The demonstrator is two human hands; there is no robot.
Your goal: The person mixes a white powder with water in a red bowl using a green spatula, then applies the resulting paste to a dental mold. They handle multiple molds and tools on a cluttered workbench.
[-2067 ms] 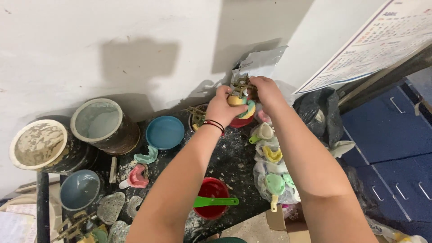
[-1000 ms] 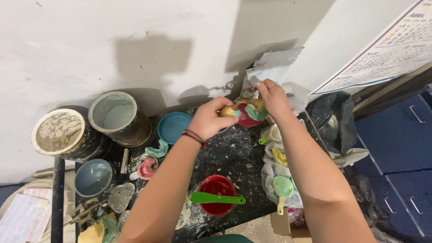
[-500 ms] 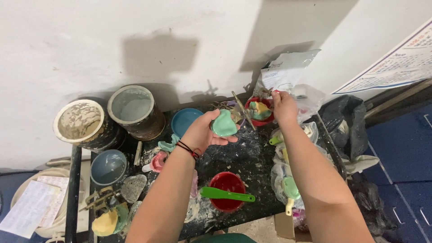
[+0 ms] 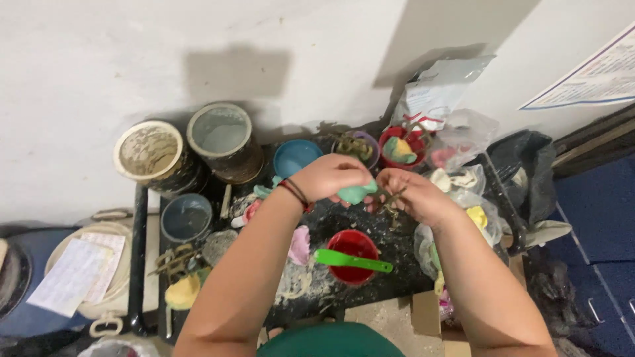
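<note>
Below hands: red bowl (image 4: 352, 254), green spatula (image 4: 350, 260) across rim.

Both bare forearms stretched forward, left hand (image 4: 331, 177) and right hand (image 4: 413, 195) curled closed, fingertips meeting, a dark band around the left wrist

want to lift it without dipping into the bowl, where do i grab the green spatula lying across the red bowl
Probably by the narrow handle end of the green spatula, which juts past the rim of the red bowl on the right. Come from the right and above, fingers pinching across its flat sides; the broad blade sits over the bowl.
</note>
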